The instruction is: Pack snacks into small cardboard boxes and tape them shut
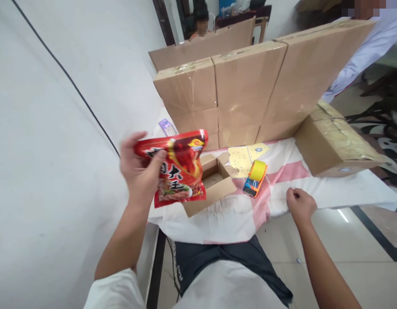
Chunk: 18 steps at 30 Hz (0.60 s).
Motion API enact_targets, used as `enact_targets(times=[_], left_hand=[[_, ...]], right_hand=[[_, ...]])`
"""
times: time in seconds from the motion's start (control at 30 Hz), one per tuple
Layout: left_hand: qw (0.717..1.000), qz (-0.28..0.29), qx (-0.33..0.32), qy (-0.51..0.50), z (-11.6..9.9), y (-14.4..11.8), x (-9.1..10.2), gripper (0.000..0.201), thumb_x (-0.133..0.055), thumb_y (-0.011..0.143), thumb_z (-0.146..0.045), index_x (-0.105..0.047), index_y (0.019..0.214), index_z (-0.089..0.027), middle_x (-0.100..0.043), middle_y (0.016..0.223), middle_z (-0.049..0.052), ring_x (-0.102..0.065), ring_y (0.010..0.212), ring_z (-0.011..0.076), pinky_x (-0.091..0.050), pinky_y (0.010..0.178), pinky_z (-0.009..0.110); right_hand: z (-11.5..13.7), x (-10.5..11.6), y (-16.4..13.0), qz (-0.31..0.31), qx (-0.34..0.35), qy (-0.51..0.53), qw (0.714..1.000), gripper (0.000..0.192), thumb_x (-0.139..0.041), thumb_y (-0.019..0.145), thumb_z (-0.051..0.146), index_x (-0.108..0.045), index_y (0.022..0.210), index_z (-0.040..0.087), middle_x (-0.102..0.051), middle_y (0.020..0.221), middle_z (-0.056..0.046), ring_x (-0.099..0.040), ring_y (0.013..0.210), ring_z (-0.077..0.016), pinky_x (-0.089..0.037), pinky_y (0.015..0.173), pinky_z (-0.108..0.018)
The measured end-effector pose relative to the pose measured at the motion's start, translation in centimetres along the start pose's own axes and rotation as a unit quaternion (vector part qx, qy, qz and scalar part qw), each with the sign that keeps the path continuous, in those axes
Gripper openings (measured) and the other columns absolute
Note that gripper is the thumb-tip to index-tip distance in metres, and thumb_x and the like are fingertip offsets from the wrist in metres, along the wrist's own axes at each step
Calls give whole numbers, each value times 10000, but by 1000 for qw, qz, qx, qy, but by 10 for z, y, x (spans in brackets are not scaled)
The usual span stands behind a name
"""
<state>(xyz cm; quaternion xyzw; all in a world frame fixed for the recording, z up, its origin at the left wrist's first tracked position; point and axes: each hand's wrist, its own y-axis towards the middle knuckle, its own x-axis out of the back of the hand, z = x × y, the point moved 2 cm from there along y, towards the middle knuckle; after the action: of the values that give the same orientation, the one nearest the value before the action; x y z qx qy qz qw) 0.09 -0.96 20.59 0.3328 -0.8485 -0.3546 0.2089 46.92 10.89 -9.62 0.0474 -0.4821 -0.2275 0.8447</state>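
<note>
Your left hand holds the red pouch up by its top left corner, thumb across the front and fingers behind — clamped on the film, with the pouch hanging just above and in front of the small open box. The box sits on the cloth, flaps spread, and looks empty as far as its inside shows.

Your right hand rests on the cloth near the table edge, fingers curled in on themselves; nothing shows in it.

The pouch looks like a sealed snack bag: light, soft-sided and glossy. Judging by the sheen, the film will be slick, so a pinch on one corner lets it swing and twist. The flat sealed strip along the top is the stiffest part and the safest place to grip; the middle will crumple, and whatever is inside may crush if you squeeze it. A hand under the bottom edge would steady it better than a tighter pinch.

The tape gun, with its yellow roll, lies just right of the box, and a yellow sheet lies behind it. Sealed cartons are stacked like a wall along the far side, and one more carton lies on its side at the right. Another person's sleeve shows beyond the stack.
</note>
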Motion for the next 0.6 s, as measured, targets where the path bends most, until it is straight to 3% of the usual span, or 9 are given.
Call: enact_targets(times=[0.07, 0.1, 0.17, 0.23, 0.33, 0.37, 0.43, 0.53, 0.6], left_hand=[[988, 116, -55, 85, 7, -2, -21, 456, -779, 844, -316, -592, 1254, -249, -669, 1132, 20, -683, 883, 148, -572, 787, 272], [971, 200, -67, 115, 12, -5, -32, 426, -735, 875, -308, -590, 1273, -260, -671, 1192, 31, -691, 947, 169, -570, 825, 284], [910, 383, -58, 151, 26, -16, -57, 419, -621, 940, -276, -553, 1353, -289, -682, 1249, 40, -695, 1025, 192, -557, 873, 299], [830, 527, -27, 180, 44, -36, -79, 455, -520, 973, -243, -508, 1422, -308, -700, 1249, 49, -704, 1031, 210, -550, 871, 314], [736, 639, 15, 223, 68, -66, -103, 601, -514, 943, -235, -408, 1533, -289, -742, 1142, 81, -728, 947, 253, -546, 797, 326], [723, 652, 22, 230, 73, -71, -105, 673, -542, 927, -249, -355, 1573, -281, -744, 1139, 95, -731, 942, 267, -544, 789, 328], [739, 630, 26, 237, 74, -70, -96, 774, -597, 910, -299, -282, 1616, -283, -731, 1202, 113, -723, 1008, 294, -545, 823, 347], [838, 478, 45, 259, 65, -54, -47, 645, -594, 942, -415, -415, 1550, -300, -699, 1286, 98, -667, 1162, 318, -520, 968, 427], [902, 319, 85, 280, 63, -55, 2, 551, -602, 940, -472, -533, 1450, -276, -681, 1300, 103, -625, 1228, 314, -480, 1051, 470]], right_hand=[[1, 1, 0, 5, -4, -4, 1000, 329, -516, 833, 408, -484, 580, 201, -507, 599, -40, -349, 601, -152, -226, 591, -299], [1, 1, 0, 7, -5, -5, 1000, 332, -516, 833, 411, -485, 578, 200, -510, 598, -40, -352, 603, -153, -227, 593, -299], [1, 2, -1, 4, -4, -3, 1000, 335, -509, 834, 409, -482, 574, 200, -516, 598, -44, -364, 605, -154, -237, 597, -299], [3, 2, -2, -4, 2, 4, 1000, 340, -495, 839, 403, -468, 567, 200, -521, 596, -49, -379, 605, -154, -247, 602, -300], [5, 2, -3, -11, 6, 8, 1000, 347, -481, 843, 404, -448, 562, 203, -520, 587, -52, -392, 603, -155, -254, 607, -302], [5, 2, -2, -9, 5, 8, 1000, 348, -481, 842, 407, -448, 561, 204, -521, 586, -53, -394, 603, -155, -257, 608, -304], [6, 3, -1, -3, -1, 8, 1000, 341, -487, 835, 403, -456, 559, 206, -528, 590, -54, -399, 606, -158, -264, 608, -310], [8, 12, -2, -2, -19, 40, 999, 325, -499, 825, 399, -463, 562, 212, -517, 586, -44, -414, 607, -162, -297, 608, -316], [16, 22, -7, -18, -32, 108, 994, 328, -498, 843, 403, -460, 575, 219, -482, 569, -23, -422, 599, -160, -338, 614, -314]])
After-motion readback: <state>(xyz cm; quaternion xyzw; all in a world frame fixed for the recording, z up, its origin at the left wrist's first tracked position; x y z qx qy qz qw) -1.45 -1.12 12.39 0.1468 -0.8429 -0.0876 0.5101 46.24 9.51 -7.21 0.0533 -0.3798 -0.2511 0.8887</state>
